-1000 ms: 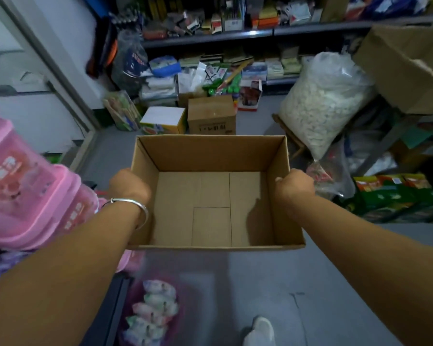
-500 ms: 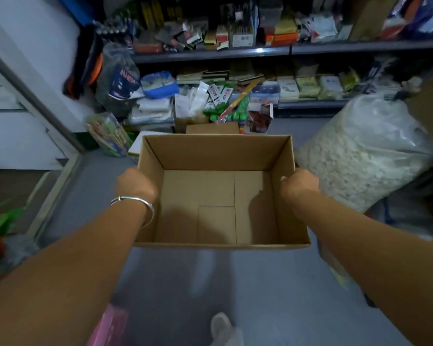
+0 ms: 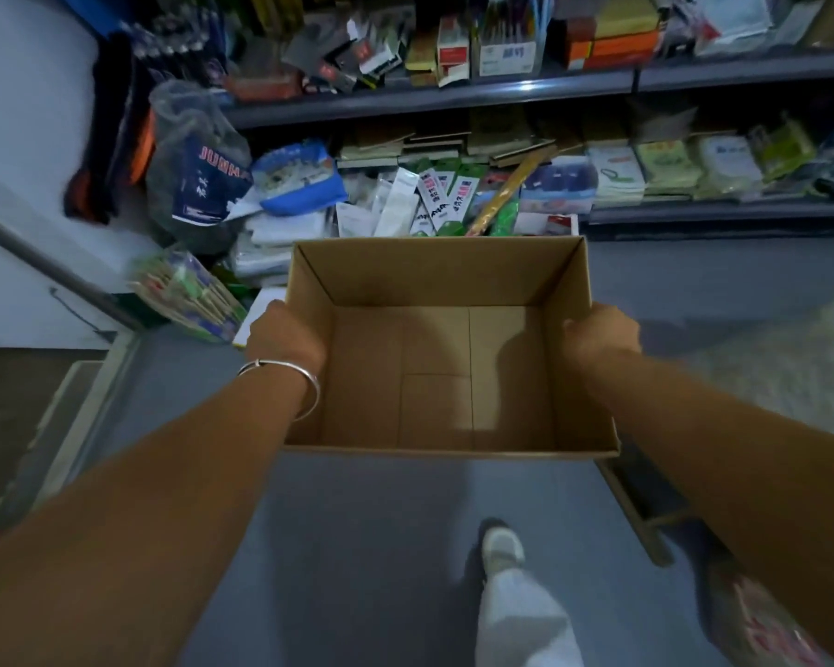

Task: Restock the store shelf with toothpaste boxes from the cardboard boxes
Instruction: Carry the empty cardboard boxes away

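I carry an open brown cardboard box (image 3: 434, 276) in front of me above the grey floor, and nothing lies inside it. My left hand (image 3: 285, 337) grips its left wall, a silver bangle on the wrist. My right hand (image 3: 603, 332) grips the right wall. Ahead stands the store shelf (image 3: 550, 86) crowded with packets and small cartons. White and green toothpaste boxes (image 3: 446, 195) lean in a heap on its lower level, just beyond the box's far edge.
A clear bag of goods (image 3: 198, 156) and bundled packs (image 3: 189, 296) sit on the floor at the left of the shelf. A large white sack (image 3: 785, 358) lies at the right. My foot (image 3: 501, 551) is on the grey floor below the box.
I have walked forward with the box toward the shelf, which now looms closer. The pink packs at the left and the small cartons on the floor have passed out of sight.
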Motion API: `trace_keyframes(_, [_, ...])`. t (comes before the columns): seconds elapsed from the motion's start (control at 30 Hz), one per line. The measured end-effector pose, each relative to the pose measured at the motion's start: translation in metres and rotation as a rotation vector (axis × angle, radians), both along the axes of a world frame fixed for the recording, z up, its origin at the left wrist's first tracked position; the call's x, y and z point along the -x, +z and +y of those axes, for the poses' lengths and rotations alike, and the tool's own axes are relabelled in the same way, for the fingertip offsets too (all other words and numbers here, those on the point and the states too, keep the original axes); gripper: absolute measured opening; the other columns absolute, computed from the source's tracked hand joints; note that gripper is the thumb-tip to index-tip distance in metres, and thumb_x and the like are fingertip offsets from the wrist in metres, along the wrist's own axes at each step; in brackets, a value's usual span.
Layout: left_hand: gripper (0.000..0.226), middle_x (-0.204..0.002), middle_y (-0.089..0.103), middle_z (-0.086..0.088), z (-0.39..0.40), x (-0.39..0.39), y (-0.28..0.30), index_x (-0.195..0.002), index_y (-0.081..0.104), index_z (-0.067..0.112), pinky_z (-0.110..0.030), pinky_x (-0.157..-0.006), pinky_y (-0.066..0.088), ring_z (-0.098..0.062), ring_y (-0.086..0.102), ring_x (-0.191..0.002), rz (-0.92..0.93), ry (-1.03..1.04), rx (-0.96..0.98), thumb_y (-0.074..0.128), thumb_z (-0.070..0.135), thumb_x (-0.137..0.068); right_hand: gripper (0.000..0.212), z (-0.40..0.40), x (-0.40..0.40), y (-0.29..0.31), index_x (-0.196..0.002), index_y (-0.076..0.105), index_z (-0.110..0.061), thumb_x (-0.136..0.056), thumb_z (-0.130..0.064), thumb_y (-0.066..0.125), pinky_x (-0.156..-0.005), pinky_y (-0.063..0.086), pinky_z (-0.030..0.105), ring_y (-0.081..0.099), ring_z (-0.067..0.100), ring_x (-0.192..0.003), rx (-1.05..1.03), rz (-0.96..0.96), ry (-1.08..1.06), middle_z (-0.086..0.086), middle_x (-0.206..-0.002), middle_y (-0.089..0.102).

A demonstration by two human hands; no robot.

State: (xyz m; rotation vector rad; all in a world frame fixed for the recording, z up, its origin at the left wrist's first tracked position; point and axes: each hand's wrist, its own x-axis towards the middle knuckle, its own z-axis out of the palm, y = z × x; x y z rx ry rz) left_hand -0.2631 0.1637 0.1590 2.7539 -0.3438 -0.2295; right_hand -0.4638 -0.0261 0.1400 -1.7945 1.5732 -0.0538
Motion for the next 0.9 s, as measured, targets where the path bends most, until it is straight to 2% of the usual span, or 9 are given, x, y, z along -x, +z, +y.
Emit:
trace_keyframes(0.2, [0.032,-0.123,0.052,-0.033,-0.086,-0.075,-0.069,-0.12,0.049,-0.011,-0.045,-0.094,0.039,-0.046,0.048,-0.117,0.052,0.003,0.012,0.045,0.006,-0.094,0.032,-0.093,-0.086,-0.065,-0.125,0.053,-0.004,-0.098,-0.018,0.045,-0.095,0.043,0.041,0.051,0.039,-0.116,0.01,-0.005,0.007,0.022,-0.127,0.054])
trace_keyframes(0.37, [0.031,-0.121,0.053,-0.031,-0.131,-0.126,-0.137,-0.118,0.049,-0.01,-0.047,-0.097,0.04,-0.045,0.051,-0.113,0.088,0.007,0.032,0.045,0.007,-0.093,0.032,-0.14,-0.136,-0.133,-0.125,0.053,-0.002,-0.098,-0.018,0.045,-0.095,0.042,0.039,0.051,0.037,-0.118,-0.015,0.023,0.019,0.022,-0.127,0.054])
trace_keyframes(0.5, [0.032,-0.123,0.054,-0.029,-0.167,-0.165,-0.196,-0.121,0.05,-0.006,-0.047,-0.095,0.041,-0.045,0.051,-0.113,0.071,0.092,-0.019,0.046,0.009,-0.092,0.031,-0.166,-0.172,-0.19,-0.124,0.054,-0.003,-0.098,-0.019,0.045,-0.095,0.042,0.038,0.052,0.037,-0.117,-0.024,0.041,0.026,0.021,-0.126,0.055])
trace_keyframes(0.73, [0.035,-0.125,0.052,-0.029,-0.199,-0.212,-0.275,-0.124,0.046,-0.004,-0.046,-0.096,0.04,-0.045,0.049,-0.116,0.086,0.048,-0.048,0.048,0.005,-0.09,0.032,-0.192,-0.218,-0.275,-0.124,0.054,-0.004,-0.097,-0.019,0.047,-0.094,0.047,0.043,0.056,0.035,-0.111,-0.073,0.008,-0.037,0.019,-0.121,0.058])
trace_keyframes(0.9, [0.036,-0.126,0.05,-0.029,-0.208,-0.228,-0.313,-0.125,0.044,-0.005,-0.045,-0.097,0.039,-0.044,0.048,-0.118,0.09,0.031,-0.085,0.047,0.005,-0.091,0.03,-0.198,-0.23,-0.311,-0.122,0.054,-0.003,-0.098,-0.019,0.045,-0.09,0.045,0.039,0.056,0.034,-0.111,-0.082,0.036,-0.011,0.019,-0.12,0.058])
